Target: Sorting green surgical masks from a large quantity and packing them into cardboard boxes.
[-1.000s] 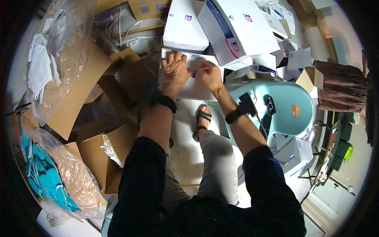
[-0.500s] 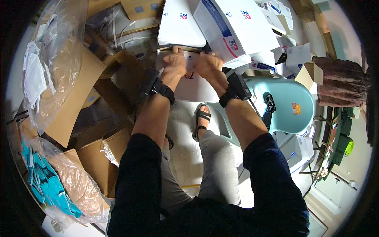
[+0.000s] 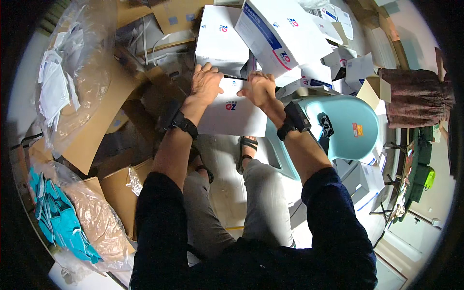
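A white cardboard box (image 3: 232, 115) with a red-and-blue print stands in front of my legs. Over the left part of its far upper edge, my left hand (image 3: 206, 84) has its fingers hooked, the thumb lying on the near face. My right hand (image 3: 261, 89) grips the same edge farther right, fingers bent over it and thumb toward the middle. The fingertips of both hands are hidden behind the edge. Just beyond them stand another white box (image 3: 221, 36) and a larger white box with a blue band (image 3: 285, 34), which leans at an angle.
A pale blue plastic stool (image 3: 355, 108) is at my right, with a black strapped item (image 3: 325, 126) on it. Open brown cartons (image 3: 121, 193) and plastic bags of white packets (image 3: 57, 87) and teal cloth items (image 3: 60, 220) lie at my left. More white boxes (image 3: 316, 75) are piled beyond the stool.
My hands have moved apart along the box edge, and my thumbs now show on its near face. The box has come slightly nearer to me, with more of its face visible.
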`<state>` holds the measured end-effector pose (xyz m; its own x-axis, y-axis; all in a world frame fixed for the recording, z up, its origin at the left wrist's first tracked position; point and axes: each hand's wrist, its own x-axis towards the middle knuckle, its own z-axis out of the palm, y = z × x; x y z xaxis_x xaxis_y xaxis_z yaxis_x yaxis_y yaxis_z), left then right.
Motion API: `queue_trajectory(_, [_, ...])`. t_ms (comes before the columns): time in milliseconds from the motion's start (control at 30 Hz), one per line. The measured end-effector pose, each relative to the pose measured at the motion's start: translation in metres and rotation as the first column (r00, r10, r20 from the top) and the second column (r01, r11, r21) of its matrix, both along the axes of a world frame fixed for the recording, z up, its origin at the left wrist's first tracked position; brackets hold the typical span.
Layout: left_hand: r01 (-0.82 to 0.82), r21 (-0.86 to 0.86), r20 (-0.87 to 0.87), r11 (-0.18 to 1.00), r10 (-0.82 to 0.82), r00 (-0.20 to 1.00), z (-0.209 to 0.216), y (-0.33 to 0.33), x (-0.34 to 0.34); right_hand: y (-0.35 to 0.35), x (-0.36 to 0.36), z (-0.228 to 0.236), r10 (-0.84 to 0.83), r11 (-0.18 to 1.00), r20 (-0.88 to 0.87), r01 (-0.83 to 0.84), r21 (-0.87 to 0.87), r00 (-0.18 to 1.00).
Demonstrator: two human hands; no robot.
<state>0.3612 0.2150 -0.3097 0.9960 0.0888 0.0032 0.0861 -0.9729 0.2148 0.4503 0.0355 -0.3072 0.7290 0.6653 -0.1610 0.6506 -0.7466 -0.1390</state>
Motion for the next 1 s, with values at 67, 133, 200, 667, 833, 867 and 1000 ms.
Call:
queue_trajectory(67, [0.032, -0.045, 0.021, 0.998, -0.031, 0.999, 0.008, 0.006, -0.003, -0.003, -0.006, -0.001, 0.099, 0.990, 0.116, -0.110, 0.093, 0.988])
queue_trajectory(133, [0.018, -0.078, 0.125, 0.997, -0.008, 0.992, 0.016, 0.005, -0.011, -0.005, -0.010, 0.002, 0.067, 0.971, 0.210, -0.112, 0.210, 0.975])
queue_trajectory(200, [-0.008, -0.106, 0.209, 0.994, 0.030, 0.977, 0.037, -0.001, -0.015, -0.005, -0.008, 0.013, 0.011, 0.979, 0.109, -0.033, 0.200, 0.994])
queue_trajectory(667, [-0.169, -0.114, 0.238, 0.979, 0.192, 0.952, 0.084, -0.104, -0.126, -0.082, -0.162, 0.098, -0.309, 0.182, -0.834, 0.889, 0.419, 0.457])
queue_trajectory(833, [-0.217, -0.301, 0.143, 0.929, 0.269, 0.953, 0.087, -0.173, -0.157, -0.086, -0.180, 0.087, 0.050, 0.147, -0.996, 0.986, 0.075, 0.068])
queue_trajectory(867, [-0.172, -0.444, 0.194, 0.879, 0.282, 0.940, 0.065, -0.183, -0.166, -0.071, -0.188, 0.087, -0.035, 0.069, -0.976, 0.975, 0.213, 0.216])
queue_trajectory(1000, [0.018, -0.739, 0.115, 0.674, 0.100, 0.988, 0.079, -0.180, -0.200, -0.096, -0.180, 0.060, -0.294, 0.153, -0.918, 0.961, 0.229, 0.265])
